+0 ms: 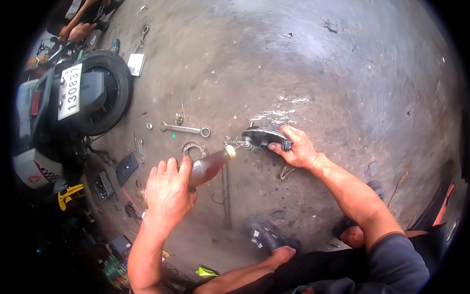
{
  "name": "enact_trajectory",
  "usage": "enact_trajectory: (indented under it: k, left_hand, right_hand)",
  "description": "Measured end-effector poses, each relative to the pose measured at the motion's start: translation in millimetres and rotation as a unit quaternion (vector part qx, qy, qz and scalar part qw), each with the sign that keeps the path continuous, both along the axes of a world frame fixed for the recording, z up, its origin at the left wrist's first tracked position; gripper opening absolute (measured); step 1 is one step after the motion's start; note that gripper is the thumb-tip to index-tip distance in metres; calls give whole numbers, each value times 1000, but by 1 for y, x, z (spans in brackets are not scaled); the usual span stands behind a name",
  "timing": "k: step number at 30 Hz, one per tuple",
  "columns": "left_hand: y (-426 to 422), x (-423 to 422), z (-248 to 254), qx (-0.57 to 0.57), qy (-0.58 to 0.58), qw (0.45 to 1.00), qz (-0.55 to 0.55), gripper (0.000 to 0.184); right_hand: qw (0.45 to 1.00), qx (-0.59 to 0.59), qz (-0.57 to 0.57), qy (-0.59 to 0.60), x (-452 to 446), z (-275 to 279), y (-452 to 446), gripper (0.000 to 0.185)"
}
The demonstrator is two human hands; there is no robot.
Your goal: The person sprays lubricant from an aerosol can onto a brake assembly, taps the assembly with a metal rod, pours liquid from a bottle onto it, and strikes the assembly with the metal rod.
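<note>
My left hand is wrapped round a bottle of reddish-brown liquid, tilted with its yellowish neck up and to the right. My right hand grips the rim of a round black brake plate, held edge-on above the floor. A small metal lever and spring stick out from the plate's left side. The bottle's mouth is right by them; whether it touches, and whether liquid comes out, I cannot tell. Below lies a curved brake shoe, partly behind the bottle.
A combination wrench and a metal rod lie on the stained concrete floor. At left a motorcycle's rear wheel and plate stand near a tool tray. Another person's arm shows at upper left. My shoe is below.
</note>
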State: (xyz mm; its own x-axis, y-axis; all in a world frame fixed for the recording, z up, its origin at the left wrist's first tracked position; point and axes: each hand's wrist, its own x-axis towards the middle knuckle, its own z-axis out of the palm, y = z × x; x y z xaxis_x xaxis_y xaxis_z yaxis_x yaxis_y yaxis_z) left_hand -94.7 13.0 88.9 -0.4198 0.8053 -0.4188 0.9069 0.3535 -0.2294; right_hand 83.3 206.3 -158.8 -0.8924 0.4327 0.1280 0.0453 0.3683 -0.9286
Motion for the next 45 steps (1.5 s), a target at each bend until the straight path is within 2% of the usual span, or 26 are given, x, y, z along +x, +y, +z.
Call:
enact_trajectory:
  k: [15,18,24,39,45]
  left_hand:
    - [41,-15,3,-48,-19,998,-28,62]
    - [41,-15,5,-83,-20,996,-26,68]
    - [40,-15,4,-50,-18,998,-33,62]
    - [46,-17,2,-52,-5,997,-55,56]
    - [47,-15,1,-58,-1,997,-44,58]
  right_hand:
    - [999,-20,3,36,0,-5,4,33]
    - [999,-23,7,36,0,-5,5,33]
    - [999,-31,4,35,0,-5,4,32]
    - [999,-32,-9,4,-1,-6,3,32]
    - [1000,-26,-14,10,-1,-7,2,32]
